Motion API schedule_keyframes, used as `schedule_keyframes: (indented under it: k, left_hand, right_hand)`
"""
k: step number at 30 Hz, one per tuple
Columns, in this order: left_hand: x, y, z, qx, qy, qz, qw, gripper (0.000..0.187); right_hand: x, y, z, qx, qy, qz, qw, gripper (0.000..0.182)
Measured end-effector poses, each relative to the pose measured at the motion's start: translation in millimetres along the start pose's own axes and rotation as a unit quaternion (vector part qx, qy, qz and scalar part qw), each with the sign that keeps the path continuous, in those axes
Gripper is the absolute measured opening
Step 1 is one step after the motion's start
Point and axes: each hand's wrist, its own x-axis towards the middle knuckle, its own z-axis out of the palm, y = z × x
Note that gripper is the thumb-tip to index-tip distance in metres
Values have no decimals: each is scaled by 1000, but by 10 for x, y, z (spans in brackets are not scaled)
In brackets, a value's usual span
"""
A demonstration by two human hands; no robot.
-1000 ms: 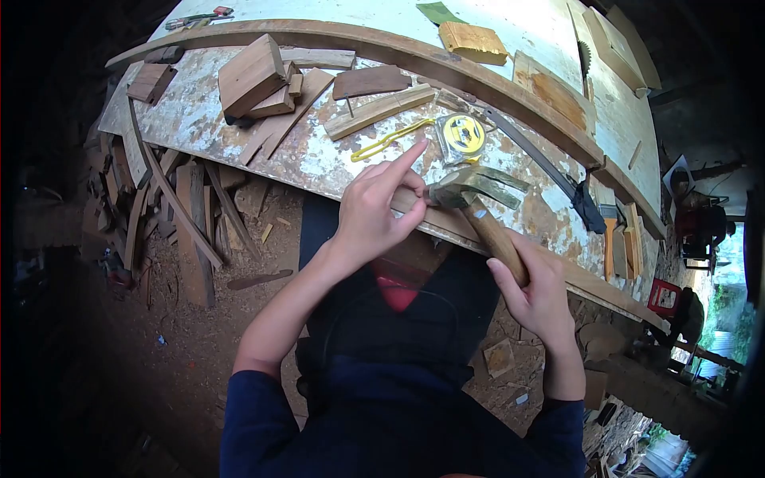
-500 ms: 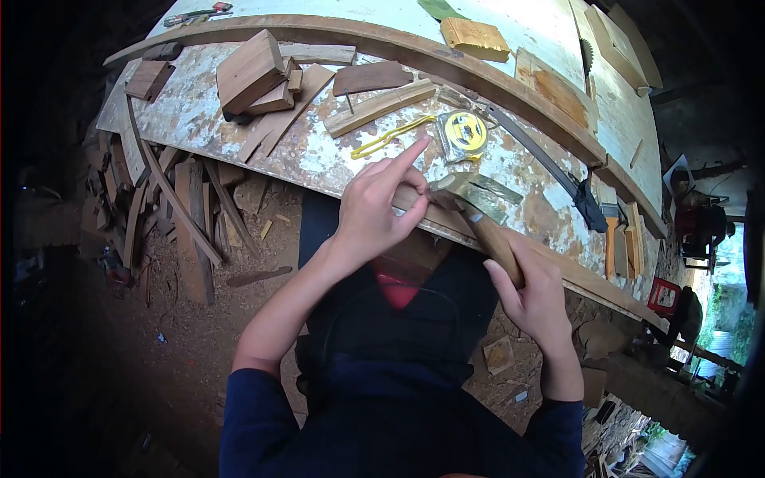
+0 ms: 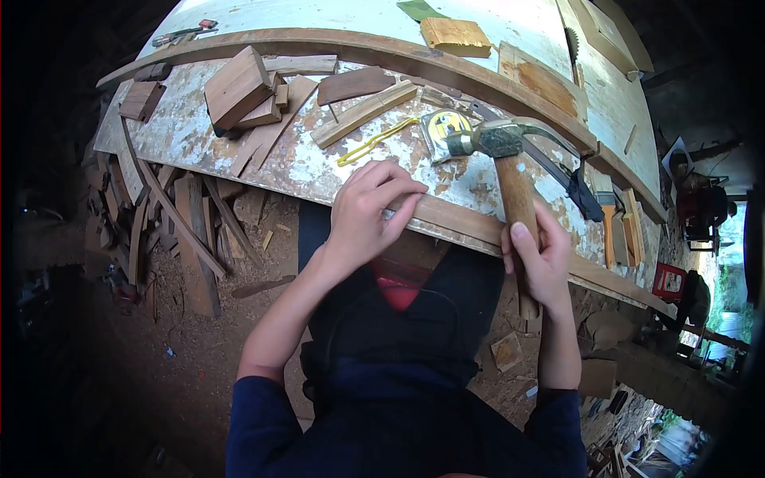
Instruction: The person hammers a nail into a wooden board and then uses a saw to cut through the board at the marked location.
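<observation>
My right hand (image 3: 539,253) is wrapped round the wooden handle of a claw hammer (image 3: 518,191). The hammer is raised, its steel head over the bench near the tape measure. At the bench's front edge, my left hand (image 3: 369,205) rests by a long wooden strip (image 3: 462,221), thumb and forefinger drawn together in a pinch. Whatever sits between those fingertips is too small to make out. Beyond the left hand lies a yellow and clear tape measure (image 3: 443,131) with a yellow strap (image 3: 374,143).
A long curved wooden beam (image 3: 358,44) crosses the paint-stained bench (image 3: 311,163). Wood blocks (image 3: 239,88) and a narrow batten (image 3: 362,115) lie at the left. A dark saw-like blade (image 3: 550,163) and a brush (image 3: 608,227) are at the right. Offcuts (image 3: 191,231) lean below the bench.
The hammer has swung up from beside my left fingers, its head now higher and farther right. My left forefinger, stretched out before, has curled in to the thumb. The view has shifted slightly.
</observation>
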Motion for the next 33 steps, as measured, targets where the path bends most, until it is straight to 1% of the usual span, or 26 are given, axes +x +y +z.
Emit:
schedule_keyframes:
  k: [1,3,5,6,9,15,16,19,22,25,28,31,33]
  left_hand:
    - [11,21,-10,-8,-4,-8,1000,24]
    - [25,61,-41,-20,-16,-24,999,12]
    - [48,21,-28,-17,-15,-4,1000,12]
    - [45,13,-16,-17,-14,4,1000,12]
    - [64,29,-14,-27,-17,14,999,12]
    - [54,121,2,-24,-22,-50,998,10]
    - [50,141,-2,-22,-20,-60,998,10]
    - [45,67,-8,-22,-11,-4,1000,10]
    - [29,7,-27,-10,-23,31,999,10]
    - [1,77,33,11,0,-31,999,11]
    - [16,120,26,10,-3,-56,998,12]
    - [27,45,-13,1,-3,41,999,12]
    - [3,30,27,14,14,32,999,12]
  right_hand:
    - [78,70,-4,99,-9,39,994,38]
    - [185,179,62,127,7,33,991,39]
    - [218,205,63,145,14,49,988,40]
    - [217,223,71,145,24,33,989,41]
    - [203,253,51,164,22,46,985,40]
    - [190,259,40,148,-5,37,988,38]
    - [189,259,48,152,3,39,988,37]
    - [204,245,73,162,21,42,986,36]
    - [216,224,74,164,23,42,985,35]
    - [216,213,68,160,20,43,986,35]
    - [226,254,67,160,18,44,986,37]
    - [239,233,63,166,21,45,985,38]
    - [238,231,64,170,18,47,984,39]
